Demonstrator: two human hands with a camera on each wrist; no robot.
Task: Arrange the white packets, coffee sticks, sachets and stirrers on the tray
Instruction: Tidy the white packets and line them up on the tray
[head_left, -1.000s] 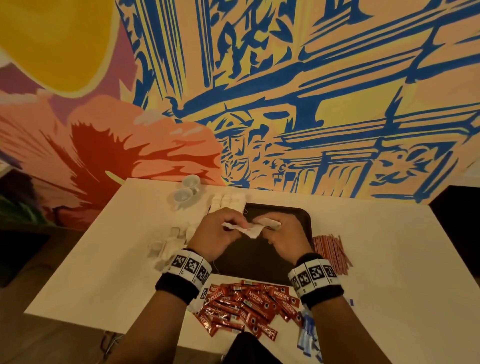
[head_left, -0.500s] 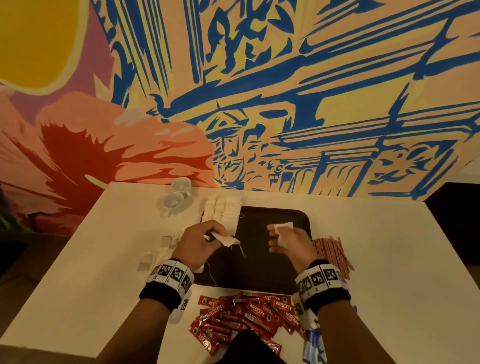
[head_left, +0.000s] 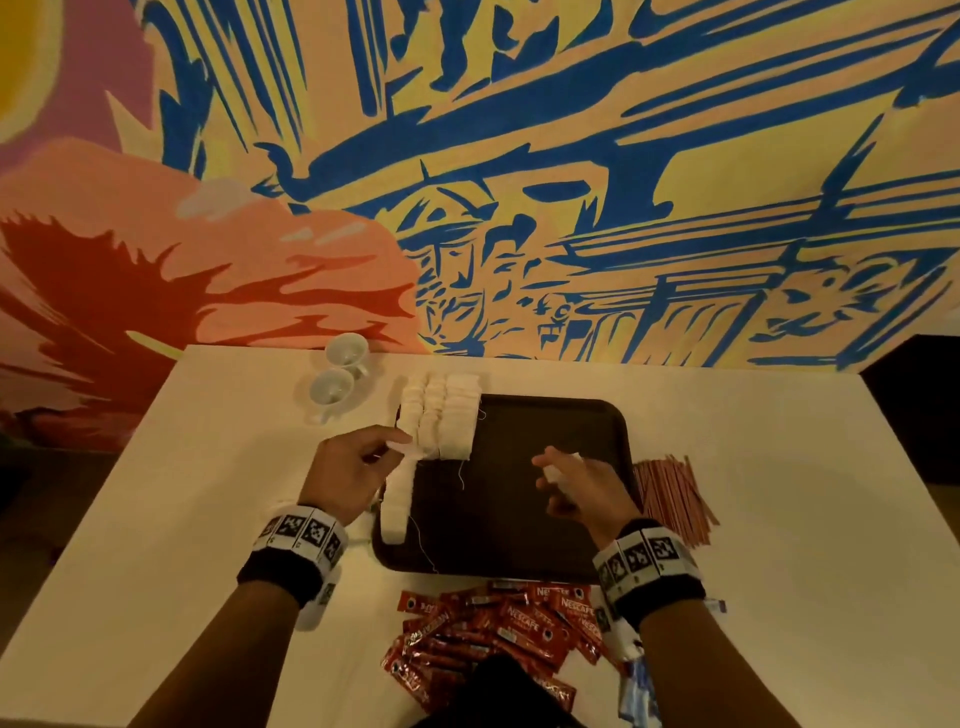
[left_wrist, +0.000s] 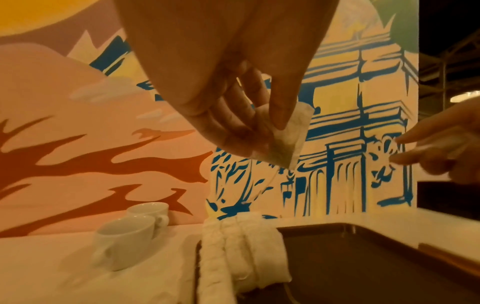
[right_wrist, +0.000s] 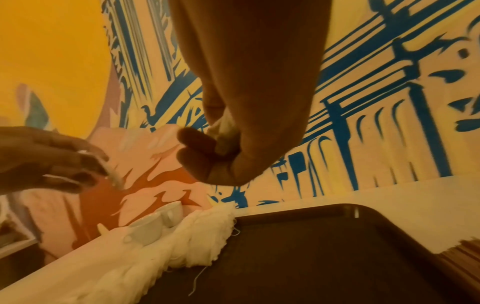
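Packet (left_wrist: 291, 133) pinched in left hand (head_left: 353, 470) grip, above tray (head_left: 550, 519).

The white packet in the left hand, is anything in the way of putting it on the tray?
Nothing visible blocks it. The left hand pinches the white packet just above the rows of white packets along the tray's left side. The right hand, holding another packet, hovers over the tray's right part.
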